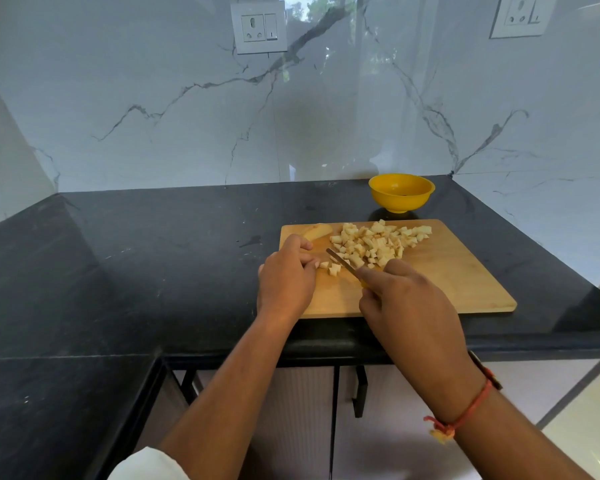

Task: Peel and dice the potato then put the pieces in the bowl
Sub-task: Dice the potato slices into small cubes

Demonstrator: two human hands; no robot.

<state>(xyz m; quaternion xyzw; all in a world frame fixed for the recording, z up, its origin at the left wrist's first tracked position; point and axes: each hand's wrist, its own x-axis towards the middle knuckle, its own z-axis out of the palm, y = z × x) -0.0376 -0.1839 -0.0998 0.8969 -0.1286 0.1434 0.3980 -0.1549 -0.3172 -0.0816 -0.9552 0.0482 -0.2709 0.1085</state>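
A wooden cutting board (447, 275) lies on the black counter. A heap of pale diced potato pieces (378, 242) covers its far middle. An uncut potato slice (317, 232) lies at the board's far left corner. My right hand (409, 299) grips a knife (340, 259) whose blade points far-left, beside a few loose cubes. My left hand (286, 277) has its fingers curled on the board's left side, fingertips touching a small potato piece (323, 265); whether it pinches it I cannot tell. A yellow bowl (401, 191) stands behind the board; I see nothing inside it.
The black counter (153, 271) runs in an L shape, with a marble wall behind and to the right. Two wall sockets (258, 27) sit high up. Cabinet doors with black handles (359, 393) are below the counter's front edge.
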